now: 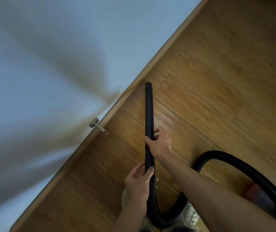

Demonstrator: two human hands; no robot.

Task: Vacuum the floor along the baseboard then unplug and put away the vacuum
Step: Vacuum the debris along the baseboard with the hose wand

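Observation:
A black vacuum wand (149, 111) points down at the wooden floor (209, 77), its tip close to the wooden baseboard (152, 64) that runs diagonally under the white wall. My right hand (160, 144) grips the wand at mid-length. My left hand (138, 183) holds its lower end, where the ribbed black hose (244, 166) begins. The hose loops down and arcs to the right toward an orange and grey vacuum body (258, 193), which my right arm mostly hides.
A metal doorstop (97, 125) sticks out from the baseboard to the left of the wand. My light shoes (190, 215) show at the bottom, under the hose. The white wall (50, 72) fills the left half of the view.

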